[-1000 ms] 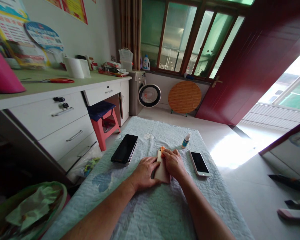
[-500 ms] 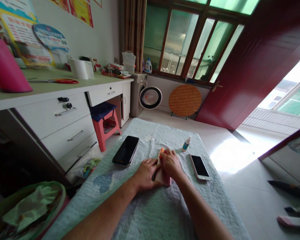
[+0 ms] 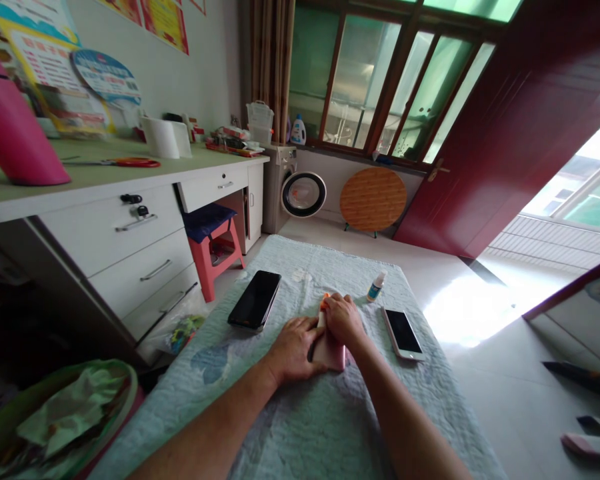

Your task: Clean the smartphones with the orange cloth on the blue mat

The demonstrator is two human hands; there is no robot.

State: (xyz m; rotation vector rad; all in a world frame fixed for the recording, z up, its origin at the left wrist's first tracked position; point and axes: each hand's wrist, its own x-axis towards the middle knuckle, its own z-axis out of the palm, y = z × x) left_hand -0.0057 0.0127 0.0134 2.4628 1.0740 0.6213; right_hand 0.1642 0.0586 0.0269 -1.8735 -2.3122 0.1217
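Observation:
A pink phone (image 3: 329,352) lies on the pale quilted cloth (image 3: 305,427) that covers the low table. My left hand (image 3: 294,347) rests on the phone's left edge, fingers curled against it. My right hand (image 3: 343,319) lies over the phone's upper part and pinches a small orange thing (image 3: 324,305) against it. To the left of my hands lies a black phone (image 3: 255,299), screen up. A white phone with a dark screen (image 3: 403,333) lies to the right. A small white dropper bottle with a blue label (image 3: 375,287) stands beyond my right hand.
A white desk with drawers (image 3: 130,220) runs along the left, with a pink stool (image 3: 215,247) under it. A green bin with waste (image 3: 55,420) sits at bottom left. A washing machine (image 3: 300,190) and a round wooden board (image 3: 373,199) stand at the far wall. A small clear scrap (image 3: 299,275) lies on the cloth.
My right hand has slid slightly towards me along the pink phone, which now shows less of its surface. The camera has shifted a little.

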